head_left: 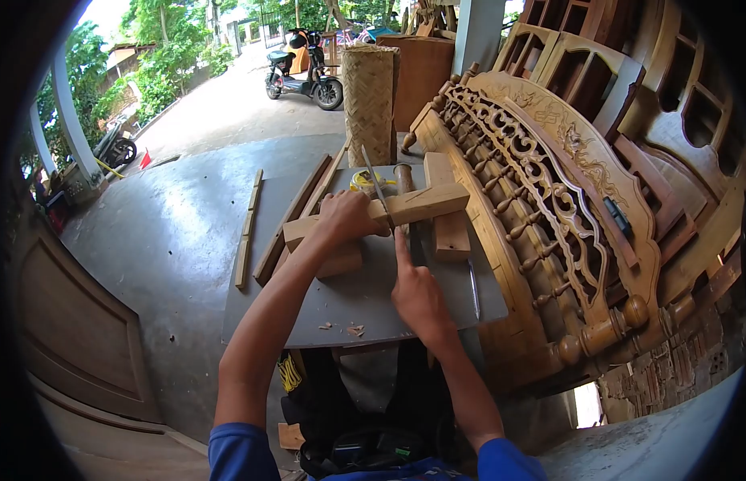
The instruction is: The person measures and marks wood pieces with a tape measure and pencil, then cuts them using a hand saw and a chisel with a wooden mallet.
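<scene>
A squared wooden beam [429,202] lies slantwise over other wood blocks on the grey work table [365,301]. My left hand [346,215] is closed over the beam's left part. A long thin metal blade [375,176] crosses the beam just right of that hand, its lower end near my fingers. My right hand [419,293] is below the beam, index finger stretched up to its near edge beside the blade; the other fingers are curled, with nothing visible in them. Behind the beam are a round wooden mallet-like piece [403,176] and a yellow tape measure [362,181].
Long wood strips [297,212] lie at the table's left, a thin metal tool [474,290] at its right. Wood shavings [354,330] dot the front edge. Carved wooden panels [561,152] lean on the right. A woven roll [370,104] stands behind; a scooter [306,76] is parked beyond.
</scene>
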{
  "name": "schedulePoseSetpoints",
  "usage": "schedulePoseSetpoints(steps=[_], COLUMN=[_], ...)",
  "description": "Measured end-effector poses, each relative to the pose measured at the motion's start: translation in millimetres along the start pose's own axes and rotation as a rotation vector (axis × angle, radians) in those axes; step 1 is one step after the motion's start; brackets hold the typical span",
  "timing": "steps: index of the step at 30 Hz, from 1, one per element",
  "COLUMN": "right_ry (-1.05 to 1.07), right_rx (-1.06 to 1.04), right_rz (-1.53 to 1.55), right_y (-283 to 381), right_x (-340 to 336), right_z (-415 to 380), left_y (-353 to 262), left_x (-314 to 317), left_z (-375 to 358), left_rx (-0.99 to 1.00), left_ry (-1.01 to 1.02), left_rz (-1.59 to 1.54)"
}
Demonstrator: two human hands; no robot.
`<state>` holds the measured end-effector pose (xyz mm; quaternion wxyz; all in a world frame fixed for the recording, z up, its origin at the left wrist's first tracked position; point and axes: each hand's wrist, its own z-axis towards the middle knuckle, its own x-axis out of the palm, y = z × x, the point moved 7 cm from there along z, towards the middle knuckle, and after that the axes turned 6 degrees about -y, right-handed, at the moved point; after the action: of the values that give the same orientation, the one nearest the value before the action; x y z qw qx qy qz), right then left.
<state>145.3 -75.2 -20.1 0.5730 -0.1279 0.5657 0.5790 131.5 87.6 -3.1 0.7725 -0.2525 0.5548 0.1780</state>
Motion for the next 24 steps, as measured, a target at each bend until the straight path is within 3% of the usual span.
schedulePoseSetpoints(steps=[9, 14, 16, 18, 21, 24], right_ry=[-0.056, -0.148, -0.105, 0.096, 0.149, 0.023], right_rx=[-0.038, -0.102, -0.083, 0.005, 0.032, -0.036], right_rz=[-0.044, -0.006, -0.015, -0.153, -0.176, -0.018], right_y=[6, -4, -5, -4, -4, 0], right_x=[6, 29, 17, -4, -11, 12], right_z=[46, 78, 37, -20, -31, 51], left_y=[10, 9, 4, 3, -3, 5], left_x=[11, 2, 2, -2, -3, 6], left_z=[11, 12, 3, 4, 1, 7], left_rx=[0.065, -0.057, -0.066, -0.052, -0.029, -0.028], left_ry=[0.013, -0.032, 0.000, 0.004, 0.038, 0.014], left_rz=[-0.032, -0.009, 0.013, 0.040, 0.056, 0.021])
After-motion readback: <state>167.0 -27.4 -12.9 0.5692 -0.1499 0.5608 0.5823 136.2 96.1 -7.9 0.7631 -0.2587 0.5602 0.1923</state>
